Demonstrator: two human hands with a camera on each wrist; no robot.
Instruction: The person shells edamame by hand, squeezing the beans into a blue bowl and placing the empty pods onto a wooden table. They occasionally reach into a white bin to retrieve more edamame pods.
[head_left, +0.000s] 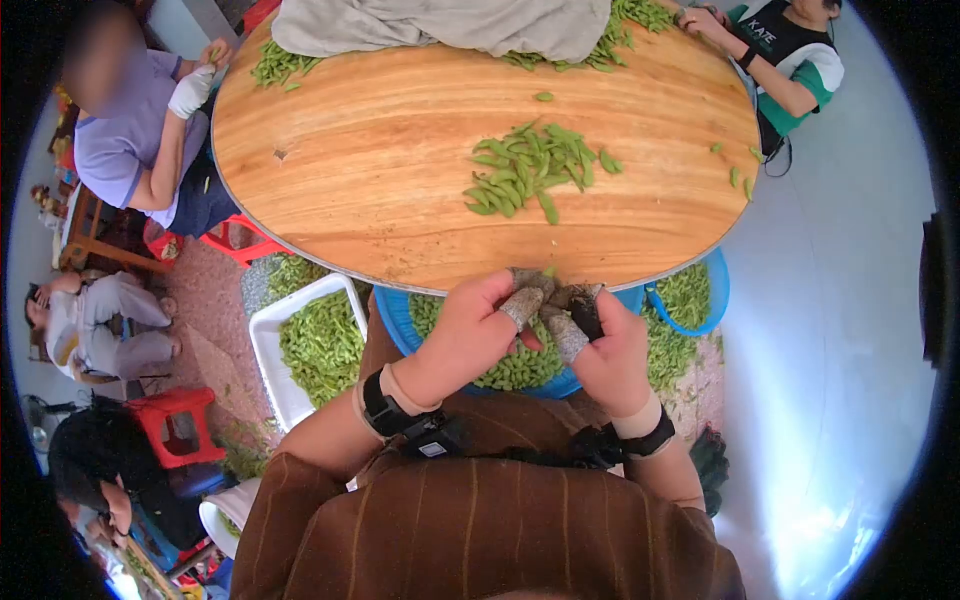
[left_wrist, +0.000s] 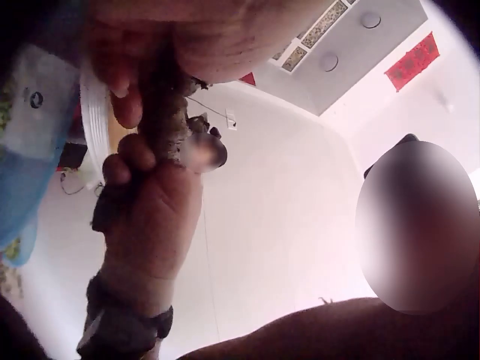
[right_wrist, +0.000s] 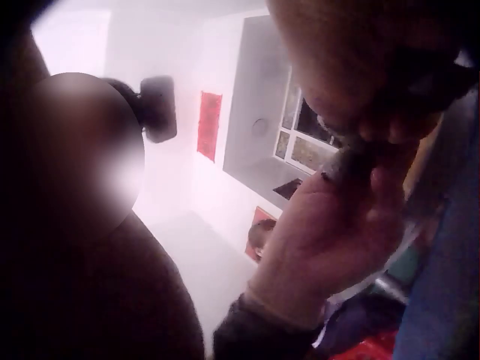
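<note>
Both of my hands meet at the table's near edge, over a blue basin (head_left: 398, 318) of green beans. Dirty grey covers wrap the thumb and some fingers. My left hand (head_left: 478, 325) curls its fingers toward the right, and the green tip of an edamame pod (head_left: 548, 270) shows between the hands. From the other side, my right hand (head_left: 605, 350) brings its curled fingers and thumb against the same spot. Most of the pod is hidden by the fingers. In the left wrist view the right hand (left_wrist: 161, 214) touches the left fingertips.
A loose pile of edamame pods (head_left: 530, 170) lies on the round wooden table (head_left: 380, 180). Grey cloth (head_left: 440, 25) covers more pods at the far side. A white tub (head_left: 268, 345) of pods stands left, a blue basket (head_left: 715, 290) right. People sit at both far sides.
</note>
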